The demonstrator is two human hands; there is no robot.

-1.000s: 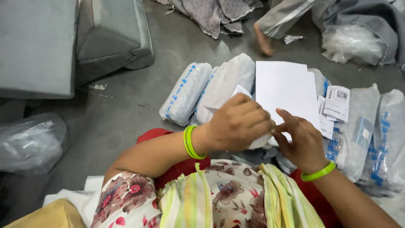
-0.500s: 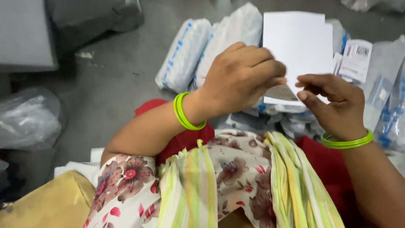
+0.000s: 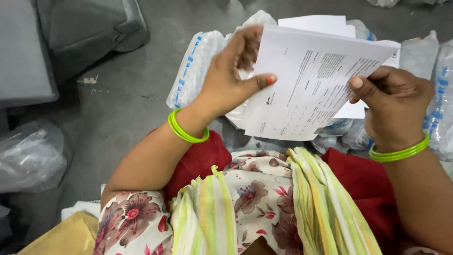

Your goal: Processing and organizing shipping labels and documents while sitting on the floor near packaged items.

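Note:
Both of my hands hold a stack of white printed paper sheets (image 3: 311,80) above my lap. My left hand (image 3: 231,75) grips the stack's left edge, thumb lying across the top sheet. My right hand (image 3: 394,104) pinches the right edge, thumb on the front. The top sheet is tilted and printed with text; a blank sheet peeks out behind it. Green bangles circle both wrists.
Clear plastic-wrapped packs (image 3: 193,66) with blue print lie on the grey floor under the papers, more at the right (image 3: 439,108). Grey cushions (image 3: 89,33) sit at the top left. A crumpled plastic bag (image 3: 28,156) lies at the left, a tan bag (image 3: 66,236) at the bottom left.
The sheets have been lifted off the packs and turned toward me, so a printed face now shows. Both hands moved up and closer to the camera.

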